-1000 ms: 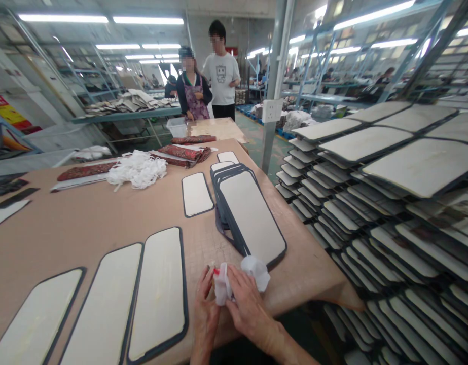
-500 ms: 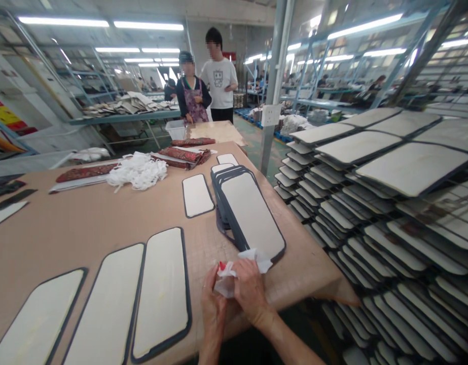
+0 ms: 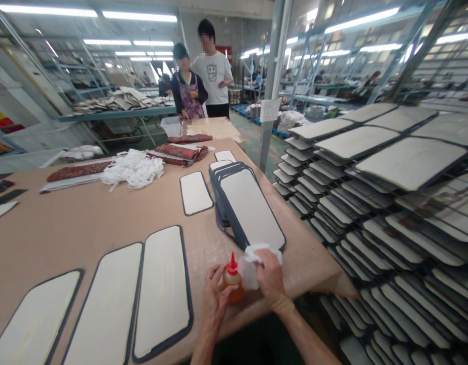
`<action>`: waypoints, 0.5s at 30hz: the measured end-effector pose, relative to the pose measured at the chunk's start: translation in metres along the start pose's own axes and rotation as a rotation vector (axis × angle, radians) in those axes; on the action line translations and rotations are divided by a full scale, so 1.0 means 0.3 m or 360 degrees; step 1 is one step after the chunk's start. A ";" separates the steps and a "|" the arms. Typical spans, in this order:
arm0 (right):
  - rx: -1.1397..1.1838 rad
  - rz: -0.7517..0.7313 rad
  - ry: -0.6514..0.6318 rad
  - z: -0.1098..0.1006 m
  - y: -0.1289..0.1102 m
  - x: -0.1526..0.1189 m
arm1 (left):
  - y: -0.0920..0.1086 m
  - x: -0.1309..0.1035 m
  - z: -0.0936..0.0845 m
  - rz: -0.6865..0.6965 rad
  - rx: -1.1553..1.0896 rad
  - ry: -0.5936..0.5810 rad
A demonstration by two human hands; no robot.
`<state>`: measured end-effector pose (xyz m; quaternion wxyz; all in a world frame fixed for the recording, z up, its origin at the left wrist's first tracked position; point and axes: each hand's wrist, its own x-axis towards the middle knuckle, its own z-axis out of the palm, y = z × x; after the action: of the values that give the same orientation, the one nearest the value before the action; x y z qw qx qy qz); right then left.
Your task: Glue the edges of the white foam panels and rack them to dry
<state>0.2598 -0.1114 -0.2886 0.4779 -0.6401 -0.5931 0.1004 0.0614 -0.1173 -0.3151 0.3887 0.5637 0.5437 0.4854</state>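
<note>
My left hand (image 3: 215,296) is wrapped round a squeeze bottle (image 3: 234,282) with a red pointed nozzle and amber liquid inside, near the table's front edge. Just right of it, my right hand (image 3: 271,278) grips a crumpled white cloth (image 3: 252,253), thin and slightly see-through. The cloth lies against the near end of a stack of dark-edged cream panels (image 3: 252,203). Left of my hands, more such panels lie flat, the closest being a long panel (image 3: 163,294). A smaller panel (image 3: 196,192) rests beside the stack.
A brown-covered table (image 3: 104,218) bears a heap of white strips (image 3: 133,170) and folded red patterned fabric (image 3: 176,152). A rack of panels (image 3: 370,203) stands close on the right, near a metal post (image 3: 270,91). Two people (image 3: 199,76) stand beyond the table.
My right hand has moved right with the white cloth, away from my left hand. The squeeze bottle, mostly covered by cloth before, now shows in my left hand.
</note>
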 end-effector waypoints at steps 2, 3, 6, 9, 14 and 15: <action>-0.0042 0.0158 0.0117 -0.074 0.054 0.073 | -0.013 -0.016 -0.033 -0.0086 -0.0075 -0.0031; -0.0050 0.0196 0.0121 -0.105 0.069 0.104 | -0.020 -0.024 -0.047 -0.0121 -0.0118 -0.0041; 0.0013 0.0099 -0.0122 -0.131 0.035 0.133 | -0.037 -0.043 -0.068 -0.0161 -0.0174 -0.0113; 0.0131 -0.0134 -0.0474 -0.057 -0.082 0.071 | -0.054 -0.051 -0.074 -0.0128 -0.0093 -0.0213; 0.0181 -0.0375 -0.0791 0.051 -0.178 -0.022 | -0.084 -0.070 -0.079 -0.0063 0.0100 -0.0221; 0.0166 -0.0397 -0.0812 0.058 -0.173 -0.027 | -0.086 -0.076 -0.075 -0.0027 0.0125 -0.0236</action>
<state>0.2111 -0.1180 -0.2633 0.3542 -0.4908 -0.7623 0.2291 0.0350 -0.1393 -0.3377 0.4097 0.6082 0.5367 0.4172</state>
